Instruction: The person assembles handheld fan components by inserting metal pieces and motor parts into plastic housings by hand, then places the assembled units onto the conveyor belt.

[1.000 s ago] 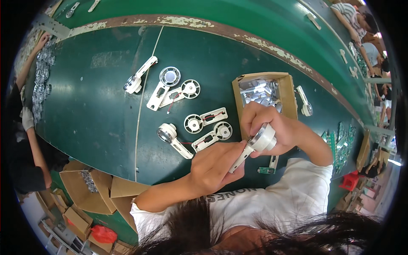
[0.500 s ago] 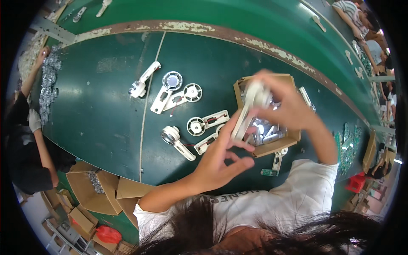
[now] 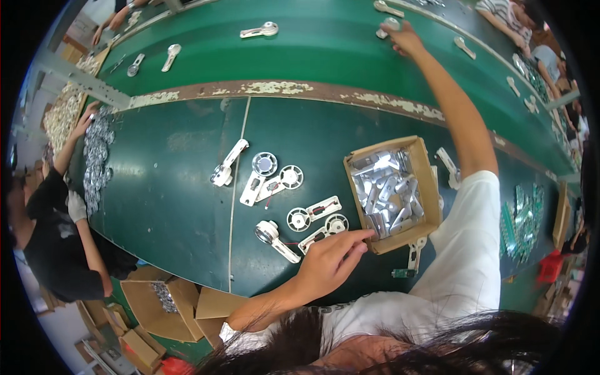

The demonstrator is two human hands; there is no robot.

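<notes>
My right arm stretches far across to the green belt, where my right hand has its fingers closed on a white handheld fan with a round head. Closer in, my left hand reaches with straightened fingers to the near left corner of a cardboard box. Its fingertips are at the box wall; I see nothing held in it. Silver cover pieces fill the box. Left of it lie several white fan housings, such as one with a round grille and one with a silver-rimmed head.
Beyond the worn ledge, the belt carries other fans, including one lying sideways. Green circuit boards are piled at right. At left, a co-worker in black sits by a silver parts heap. Open cartons stand below the table edge.
My right hand has carried the fan from above the box out to the belt. My left hand has let go of it and lowered to the box corner. The view has shifted toward the belt.
</notes>
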